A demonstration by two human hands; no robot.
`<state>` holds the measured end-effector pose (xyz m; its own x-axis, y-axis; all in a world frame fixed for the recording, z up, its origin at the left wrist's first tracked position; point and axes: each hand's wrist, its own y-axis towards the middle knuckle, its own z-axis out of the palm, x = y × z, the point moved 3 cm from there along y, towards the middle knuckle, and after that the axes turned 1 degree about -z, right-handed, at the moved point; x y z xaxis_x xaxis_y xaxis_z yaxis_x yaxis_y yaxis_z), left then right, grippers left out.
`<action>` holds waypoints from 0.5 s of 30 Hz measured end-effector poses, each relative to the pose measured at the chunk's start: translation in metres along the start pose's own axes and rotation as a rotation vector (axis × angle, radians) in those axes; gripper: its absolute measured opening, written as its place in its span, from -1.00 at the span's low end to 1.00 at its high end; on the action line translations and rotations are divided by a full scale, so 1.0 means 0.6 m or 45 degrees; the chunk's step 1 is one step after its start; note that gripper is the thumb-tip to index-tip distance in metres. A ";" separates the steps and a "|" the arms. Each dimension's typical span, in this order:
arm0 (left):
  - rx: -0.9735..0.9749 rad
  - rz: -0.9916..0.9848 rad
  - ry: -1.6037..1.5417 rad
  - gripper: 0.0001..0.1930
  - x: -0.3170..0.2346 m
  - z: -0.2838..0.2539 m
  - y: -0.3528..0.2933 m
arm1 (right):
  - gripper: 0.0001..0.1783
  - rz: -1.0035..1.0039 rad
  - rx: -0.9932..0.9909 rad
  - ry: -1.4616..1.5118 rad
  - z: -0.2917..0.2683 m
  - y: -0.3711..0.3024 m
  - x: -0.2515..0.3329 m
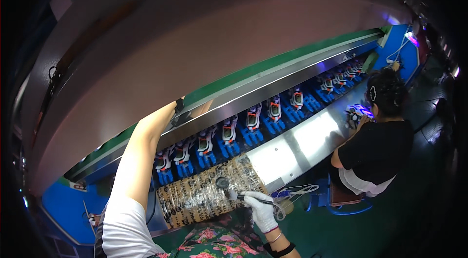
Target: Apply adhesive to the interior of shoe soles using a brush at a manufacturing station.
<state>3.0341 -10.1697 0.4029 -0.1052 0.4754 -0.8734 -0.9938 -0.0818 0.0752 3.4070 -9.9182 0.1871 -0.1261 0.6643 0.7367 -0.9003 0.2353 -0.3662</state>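
Observation:
My left forearm (139,155) reaches up and away, and its hand goes out of sight behind the large brown panel (234,29); a dark band shows at the wrist. My right hand (261,210), in a white glove, closes round a brush (240,196) with a dark handle. The brush's pale, broad tip points left, over a work surface wrapped in brown printed paper and clear film (195,200). Just beyond the tip lies a small round dark piece (222,182).
Past the wrapped surface, several white-and-orange shoe-like parts (229,132) stand on blue holders along a conveyor. A bare metal ledge (273,160) extends right. There a seated co-worker (390,146) in black handles a similar part. Pale cables (297,191) hang below the ledge.

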 end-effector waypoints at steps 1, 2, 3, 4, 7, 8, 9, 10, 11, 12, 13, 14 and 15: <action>0.009 -0.001 -0.014 -0.36 0.003 0.005 0.002 | -0.82 -0.011 0.000 -0.006 -0.003 -0.001 0.001; 0.012 0.005 -0.028 -0.36 0.005 0.009 0.005 | -0.82 -0.019 0.002 -0.011 -0.004 0.001 0.003; 0.019 0.001 -0.035 -0.37 0.009 0.014 0.006 | -0.82 -0.033 -0.017 -0.005 -0.005 -0.001 0.003; 0.027 -0.001 -0.041 -0.37 0.011 0.021 0.011 | -0.81 -0.038 0.018 -0.006 -0.002 0.000 0.003; 0.043 0.022 -0.059 -0.37 0.012 0.046 0.032 | -0.81 -0.055 0.080 -0.049 0.013 0.005 0.011; 0.047 0.036 -0.062 -0.37 0.006 0.052 0.036 | -0.81 -0.056 0.099 -0.039 0.018 0.005 0.012; 0.050 0.051 -0.067 -0.37 0.002 0.056 0.039 | -0.81 -0.067 0.155 -0.021 0.022 0.008 0.008; 0.056 0.064 -0.078 -0.38 -0.003 0.059 0.040 | -0.81 -0.046 0.184 0.021 0.027 0.011 0.006; 0.070 0.068 -0.091 -0.38 -0.002 0.064 0.041 | -0.81 -0.022 0.166 0.052 0.033 0.010 0.007; 0.096 0.065 -0.109 -0.38 0.001 0.070 0.037 | -0.81 -0.004 0.142 0.086 0.037 0.009 0.006; 0.128 0.060 -0.133 -0.38 0.003 0.068 0.027 | -0.81 0.049 0.106 0.131 0.041 0.007 0.002; 0.137 0.091 -0.153 -0.38 -0.024 0.053 0.010 | -0.81 0.045 0.111 0.127 0.048 0.004 -0.007; 0.159 0.098 -0.170 -0.38 -0.049 0.030 -0.027 | -0.81 0.056 0.162 0.125 0.054 0.004 -0.021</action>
<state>3.0524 -10.1669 0.4361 -0.1763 0.5846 -0.7919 -0.9785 -0.0170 0.2053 3.3930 -9.9491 0.1954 -0.1307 0.7398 0.6600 -0.9410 0.1169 -0.3175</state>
